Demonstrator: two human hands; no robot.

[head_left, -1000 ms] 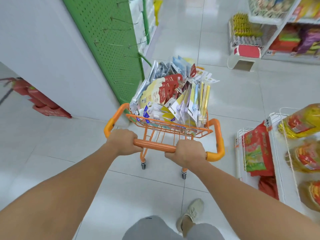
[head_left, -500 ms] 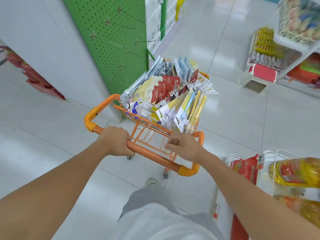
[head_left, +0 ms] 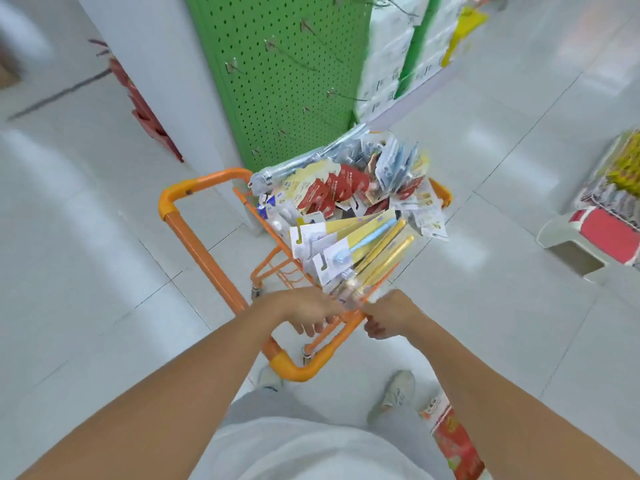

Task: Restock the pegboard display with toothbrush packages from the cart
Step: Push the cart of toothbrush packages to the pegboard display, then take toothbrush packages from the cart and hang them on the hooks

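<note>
The small orange cart (head_left: 204,258) stands on the floor beside the green pegboard (head_left: 277,74), whose hooks are bare. Toothbrush packages (head_left: 349,202) fill the cart's basket in a heap, with yellow ones (head_left: 367,247) nearest me. My left hand (head_left: 304,311) is off the handle, over the basket's near rim, with fingers hanging loosely curled just below the yellow packages. My right hand (head_left: 393,315) is at the basket's near right corner with fingers curled under. Blur hides whether it grips anything.
A white wall corner (head_left: 166,98) stands left of the pegboard, and shelves of white boxes (head_left: 391,64) to its right. A white step stool with a red top (head_left: 595,240) is on the floor at right. A red snack bag (head_left: 457,441) is by my right foot.
The cart has swung so its handle points to my left. My left hand let go of the handle and moved toward the basket. My right hand shifted to the basket's near right corner.
</note>
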